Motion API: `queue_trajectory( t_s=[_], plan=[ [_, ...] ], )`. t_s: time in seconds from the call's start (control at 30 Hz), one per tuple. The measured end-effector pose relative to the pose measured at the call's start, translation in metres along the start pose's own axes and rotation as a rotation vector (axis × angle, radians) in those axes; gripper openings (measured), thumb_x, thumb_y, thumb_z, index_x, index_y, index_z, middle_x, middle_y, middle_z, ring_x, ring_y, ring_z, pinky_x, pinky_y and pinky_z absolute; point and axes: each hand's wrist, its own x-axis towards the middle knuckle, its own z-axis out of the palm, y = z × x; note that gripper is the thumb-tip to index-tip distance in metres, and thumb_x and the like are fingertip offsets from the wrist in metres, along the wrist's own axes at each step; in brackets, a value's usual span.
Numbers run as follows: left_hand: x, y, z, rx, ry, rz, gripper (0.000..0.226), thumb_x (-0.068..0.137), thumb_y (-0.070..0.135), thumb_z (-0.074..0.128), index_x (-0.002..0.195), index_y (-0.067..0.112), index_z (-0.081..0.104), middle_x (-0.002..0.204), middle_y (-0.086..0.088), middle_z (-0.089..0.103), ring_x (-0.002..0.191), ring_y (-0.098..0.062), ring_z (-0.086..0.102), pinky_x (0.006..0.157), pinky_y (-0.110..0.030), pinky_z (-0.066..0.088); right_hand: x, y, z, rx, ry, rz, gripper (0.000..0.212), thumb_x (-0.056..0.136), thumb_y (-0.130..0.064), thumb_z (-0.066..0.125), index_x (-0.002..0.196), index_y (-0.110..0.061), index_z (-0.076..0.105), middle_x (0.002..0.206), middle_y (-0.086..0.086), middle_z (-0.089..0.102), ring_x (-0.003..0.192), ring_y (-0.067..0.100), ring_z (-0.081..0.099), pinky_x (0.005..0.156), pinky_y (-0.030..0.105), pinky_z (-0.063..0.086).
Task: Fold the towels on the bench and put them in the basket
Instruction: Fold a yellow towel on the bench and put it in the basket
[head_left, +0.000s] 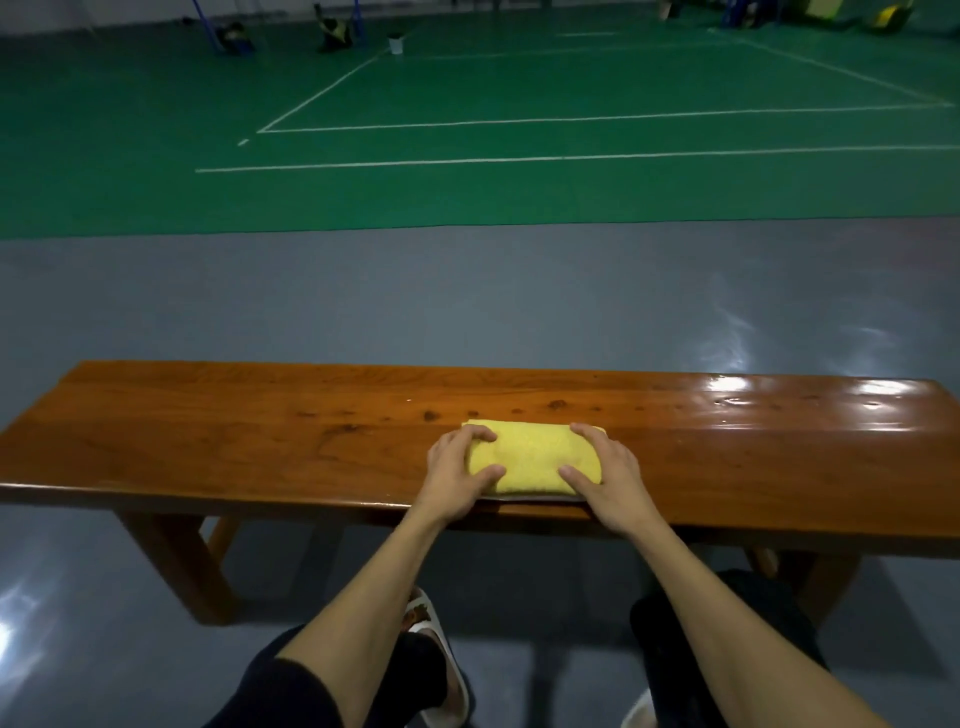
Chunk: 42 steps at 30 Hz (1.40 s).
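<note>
Folded yellow terry towel (535, 457), thick rectangle, long axis along brown wooden bench (260, 431); left hand (457, 470) and right hand (610, 467) grip its ends.

Both forearms bare, wrists straight. Left forearm enters from 7 o'clock and slants toward 1 o'clock; right forearm enters from 5 o'clock and slants toward 11 o'clock. Palm-down left hand (457, 467) clasps 9 o'clock end of folded yellow towel (535, 457): fingers curled over far corner, thumb stretched inward along near edge. Palm-down right hand (608, 470) clasps 3 o'clock end: fingers curled over far corner, thumb stretched inward likewise. Thumb tips apart, hands level with each other.
</note>
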Motion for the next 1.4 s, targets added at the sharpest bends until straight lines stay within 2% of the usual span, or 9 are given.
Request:
queue_trajectory(
  t_s=[0.17, 0.33, 0.47, 0.57, 0.7, 0.87, 1.1, 1.23, 1.4],
  plan=[
    [-0.013, 0.01, 0.001, -0.227, 0.112, 0.013, 0.043, 0.085, 0.01, 0.068, 0.119, 0.03, 0.051, 0.133, 0.007, 0.036, 0.126, -0.014, 0.039, 0.108, -0.046, 0.039, -0.01, -0.011, -0.005, 0.177, 0.057, -0.077, 0.053, 0.092, -0.02, 0.061, 0.134, -0.041, 0.039, 0.152, 0.0, 0.031, 0.142, 0.019, 0.027, 0.114, 0.042, 0.029],
    [-0.036, 0.017, -0.016, -0.258, 0.166, -0.003, 0.06, 0.078, 0.023, 0.077, 0.127, 0.029, 0.043, 0.133, 0.003, 0.03, 0.124, -0.016, 0.037, 0.105, -0.031, 0.036, -0.011, -0.037, -0.008, 0.212, 0.018, -0.136, 0.049, 0.092, -0.022, 0.062, 0.135, -0.037, 0.044, 0.15, -0.002, 0.033, 0.14, 0.014, 0.027, 0.112, 0.036, 0.027],
    [-0.068, 0.004, -0.059, -0.221, 0.284, -0.026, 0.062, 0.076, 0.023, 0.079, 0.127, 0.03, 0.044, 0.132, 0.002, 0.031, 0.121, -0.016, 0.04, 0.107, -0.037, 0.039, -0.011, -0.082, 0.009, 0.231, -0.071, -0.226, 0.06, 0.079, -0.027, 0.076, 0.133, -0.031, 0.05, 0.14, -0.005, 0.04, 0.123, 0.003, 0.031, 0.103, 0.026, 0.029],
    [-0.102, -0.02, -0.101, -0.192, 0.38, -0.061, 0.063, 0.074, 0.025, 0.081, 0.126, 0.03, 0.045, 0.131, 0.002, 0.032, 0.119, -0.016, 0.041, 0.106, -0.036, 0.039, -0.015, -0.122, 0.042, 0.226, -0.157, -0.269, 0.064, 0.074, -0.029, 0.08, 0.131, -0.033, 0.052, 0.137, -0.005, 0.042, 0.12, 0.005, 0.033, 0.106, 0.032, 0.035],
    [-0.167, -0.068, -0.159, -0.146, 0.525, -0.171, 0.063, 0.072, 0.028, 0.082, 0.122, 0.035, 0.046, 0.128, 0.005, 0.032, 0.116, -0.012, 0.04, 0.102, -0.026, 0.035, -0.028, -0.177, 0.115, 0.223, -0.294, -0.385, 0.063, 0.069, -0.03, 0.085, 0.125, -0.033, 0.057, 0.127, -0.011, 0.044, 0.12, 0.012, 0.042, 0.105, 0.043, 0.042],
    [-0.285, -0.138, -0.211, -0.173, 0.803, -0.343, 0.061, 0.071, 0.021, 0.083, 0.12, 0.03, 0.048, 0.121, 0.0, 0.034, 0.112, -0.012, 0.042, 0.1, -0.022, 0.036, -0.071, -0.259, 0.232, 0.256, -0.554, -0.543, 0.061, 0.067, -0.02, 0.086, 0.123, -0.023, 0.061, 0.125, -0.005, 0.051, 0.115, 0.007, 0.044, 0.094, 0.023, 0.04],
    [-0.462, -0.237, -0.242, -0.185, 1.126, -0.659, 0.063, 0.068, 0.018, 0.085, 0.119, 0.031, 0.05, 0.123, -0.004, 0.038, 0.11, -0.012, 0.044, 0.098, -0.019, 0.036, -0.194, -0.329, 0.407, 0.316, -0.908, -0.621, 0.06, 0.063, -0.015, 0.089, 0.117, -0.024, 0.064, 0.123, -0.003, 0.054, 0.116, 0.017, 0.051, 0.099, 0.045, 0.048],
    [-0.528, -0.293, -0.243, -0.221, 1.177, -0.804, 0.063, 0.071, 0.019, 0.083, 0.121, 0.034, 0.049, 0.127, -0.001, 0.034, 0.113, -0.015, 0.043, 0.103, -0.03, 0.039, -0.254, -0.334, 0.488, 0.308, -0.971, -0.652, 0.061, 0.062, -0.012, 0.089, 0.117, -0.021, 0.064, 0.124, 0.004, 0.057, 0.119, 0.02, 0.052, 0.102, 0.047, 0.043],
    [-0.569, -0.375, -0.229, -0.274, 1.205, -0.934, 0.061, 0.074, 0.015, 0.08, 0.125, 0.03, 0.051, 0.136, -0.005, 0.03, 0.124, -0.024, 0.04, 0.111, -0.042, 0.034, -0.297, -0.32, 0.578, 0.206, -1.014, -0.658, 0.064, 0.062, -0.012, 0.086, 0.12, -0.022, 0.062, 0.134, 0.01, 0.054, 0.128, 0.024, 0.047, 0.109, 0.032, 0.034]
  ],
)
